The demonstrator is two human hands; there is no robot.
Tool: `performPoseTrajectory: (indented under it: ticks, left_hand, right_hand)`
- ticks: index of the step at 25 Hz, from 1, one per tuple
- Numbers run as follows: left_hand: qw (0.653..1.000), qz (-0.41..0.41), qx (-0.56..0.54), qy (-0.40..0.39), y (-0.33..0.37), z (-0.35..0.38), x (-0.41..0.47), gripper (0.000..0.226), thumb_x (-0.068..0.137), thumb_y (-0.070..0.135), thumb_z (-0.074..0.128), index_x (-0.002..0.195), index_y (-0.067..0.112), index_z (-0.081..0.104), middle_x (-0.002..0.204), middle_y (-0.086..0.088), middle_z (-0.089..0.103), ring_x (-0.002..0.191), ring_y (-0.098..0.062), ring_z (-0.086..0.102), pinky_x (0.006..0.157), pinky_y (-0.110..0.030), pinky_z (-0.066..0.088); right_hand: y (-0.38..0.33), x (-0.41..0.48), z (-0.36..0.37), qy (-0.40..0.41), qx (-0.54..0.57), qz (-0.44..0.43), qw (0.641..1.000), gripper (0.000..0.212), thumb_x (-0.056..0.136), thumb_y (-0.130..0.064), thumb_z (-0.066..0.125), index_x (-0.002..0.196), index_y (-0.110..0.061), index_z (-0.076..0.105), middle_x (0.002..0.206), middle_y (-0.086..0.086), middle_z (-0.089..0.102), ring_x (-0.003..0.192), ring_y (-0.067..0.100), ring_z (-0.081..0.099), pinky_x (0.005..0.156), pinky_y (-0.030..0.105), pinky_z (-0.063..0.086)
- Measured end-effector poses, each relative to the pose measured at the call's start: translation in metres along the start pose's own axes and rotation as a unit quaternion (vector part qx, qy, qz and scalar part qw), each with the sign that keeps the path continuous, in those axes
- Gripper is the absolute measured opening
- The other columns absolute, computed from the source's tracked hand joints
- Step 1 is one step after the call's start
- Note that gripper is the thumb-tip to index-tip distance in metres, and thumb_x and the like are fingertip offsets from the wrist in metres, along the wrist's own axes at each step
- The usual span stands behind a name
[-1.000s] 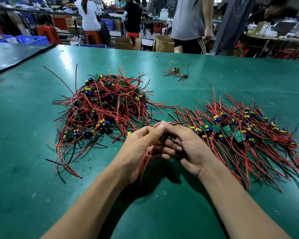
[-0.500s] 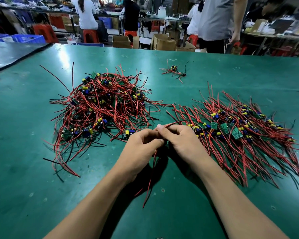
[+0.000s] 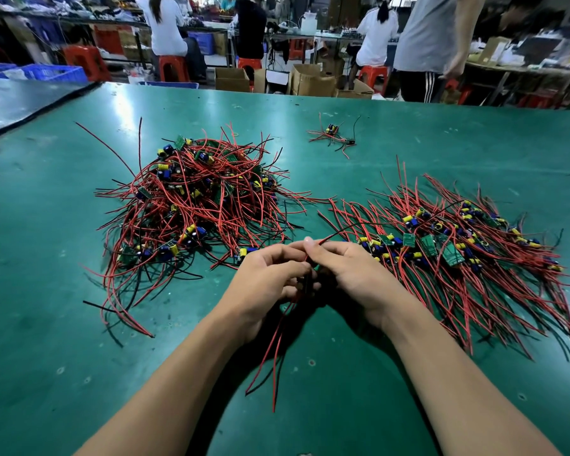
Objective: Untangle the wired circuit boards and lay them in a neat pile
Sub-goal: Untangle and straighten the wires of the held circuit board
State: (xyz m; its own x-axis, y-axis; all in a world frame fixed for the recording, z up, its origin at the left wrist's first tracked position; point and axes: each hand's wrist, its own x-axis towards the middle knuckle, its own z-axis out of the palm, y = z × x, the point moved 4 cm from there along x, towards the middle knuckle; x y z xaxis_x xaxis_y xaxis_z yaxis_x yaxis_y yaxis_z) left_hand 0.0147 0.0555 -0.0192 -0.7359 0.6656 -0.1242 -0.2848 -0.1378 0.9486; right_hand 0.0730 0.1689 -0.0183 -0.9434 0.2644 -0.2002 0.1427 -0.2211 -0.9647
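Note:
A tangled heap of small circuit boards (image 3: 195,205) with red and black wires lies on the green table at centre left. To the right spreads an ordered pile of boards (image 3: 448,245), their wires combed toward me. Between the two, my left hand (image 3: 267,284) and my right hand (image 3: 349,274) meet, fingers curled around one wired board (image 3: 306,284) that is mostly hidden between them. Its red wires (image 3: 277,350) hang down toward me, and one red wire sticks out to the upper right above my fingers.
A lone wired board (image 3: 334,136) lies farther back on the green table (image 3: 79,373). A dark bench (image 3: 20,100) adjoins at the far left. Beyond the table's far edge stand people, red stools and cardboard boxes (image 3: 313,82).
My hands have stayed together on the same board. The red wires now hang longer below them toward me. The standing person in the background has moved right.

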Motion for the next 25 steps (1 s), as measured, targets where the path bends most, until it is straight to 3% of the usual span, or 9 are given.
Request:
performPoseTrajectory:
  ticks: [2, 6, 9, 12, 15, 19, 25]
  left_hand:
    - [1.0, 0.005, 0.014, 0.012, 0.001, 0.001, 0.0, 0.013, 0.088, -0.008, 0.059, 0.079, 0.001, 0.062, 0.09, -0.005, 0.073, 0.06, -0.023, 0.06, 0.057, -0.029, 0.049]
    - [0.995, 0.002, 0.097, 0.016, 0.0, 0.004, -0.003, 0.02, 0.085, -0.004, 0.064, 0.071, 0.01, 0.064, 0.072, -0.009, 0.063, 0.05, -0.009, 0.049, 0.053, -0.022, 0.042]
    - [0.991, 0.002, 0.131, 0.006, 0.001, 0.006, -0.004, 0.016, 0.085, 0.0, 0.066, 0.073, 0.011, 0.065, 0.067, -0.003, 0.061, 0.051, -0.008, 0.049, 0.055, -0.022, 0.04]
    - [0.993, 0.001, 0.122, 0.003, 0.002, 0.007, -0.006, 0.012, 0.087, 0.007, 0.066, 0.075, 0.008, 0.067, 0.066, -0.005, 0.06, 0.054, -0.011, 0.051, 0.056, -0.025, 0.041]
    - [0.996, -0.006, 0.089, -0.005, 0.001, 0.008, -0.008, 0.02, 0.093, 0.018, 0.064, 0.079, 0.007, 0.074, 0.072, -0.016, 0.068, 0.06, -0.019, 0.06, 0.061, -0.029, 0.046]
    - [0.998, 0.003, 0.07, 0.005, 0.0, 0.006, -0.008, 0.024, 0.094, 0.011, 0.061, 0.073, 0.009, 0.071, 0.065, -0.01, 0.066, 0.048, -0.017, 0.059, 0.048, -0.024, 0.048]
    - [0.998, 0.006, 0.066, -0.004, -0.004, 0.004, -0.006, 0.021, 0.093, 0.005, 0.06, 0.076, -0.007, 0.066, 0.059, -0.008, 0.061, 0.043, -0.016, 0.053, 0.044, -0.021, 0.045]
  right_hand:
    - [-0.002, 0.0, -0.001, 0.007, 0.003, -0.01, 1.0, 0.028, 0.098, -0.032, 0.062, 0.1, -0.009, 0.078, 0.084, 0.013, 0.075, 0.07, 0.022, 0.07, 0.06, 0.03, 0.058]
    - [-0.01, 0.0, -0.016, 0.133, -0.144, -0.068, 0.978, 0.032, 0.101, -0.038, 0.058, 0.097, -0.014, 0.079, 0.048, -0.022, 0.057, 0.048, -0.006, 0.055, 0.054, 0.018, 0.039]
    - [-0.011, 0.004, -0.024, 0.193, -0.192, -0.097, 0.957, 0.032, 0.101, -0.041, 0.056, 0.091, -0.022, 0.079, 0.045, -0.021, 0.052, 0.051, -0.004, 0.048, 0.056, 0.021, 0.033]
    - [-0.006, 0.006, -0.018, 0.141, -0.096, -0.066, 0.983, 0.035, 0.101, -0.045, 0.054, 0.092, -0.024, 0.08, 0.045, -0.009, 0.034, 0.038, 0.005, 0.029, 0.041, 0.02, 0.024]
    - [-0.006, 0.006, -0.008, 0.054, 0.026, -0.021, 0.998, 0.035, 0.1, -0.041, 0.055, 0.091, -0.02, 0.081, 0.056, -0.007, 0.048, 0.04, 0.004, 0.04, 0.039, 0.015, 0.033]
    - [-0.002, -0.001, 0.004, -0.014, 0.021, 0.01, 1.0, 0.034, 0.096, -0.041, 0.062, 0.102, -0.012, 0.078, 0.071, 0.007, 0.066, 0.051, 0.017, 0.056, 0.048, 0.025, 0.05]
    - [0.001, -0.001, 0.005, 0.008, 0.003, -0.009, 1.0, 0.038, 0.093, -0.041, 0.067, 0.098, -0.006, 0.077, 0.059, 0.01, 0.064, 0.042, 0.019, 0.058, 0.044, 0.024, 0.049]
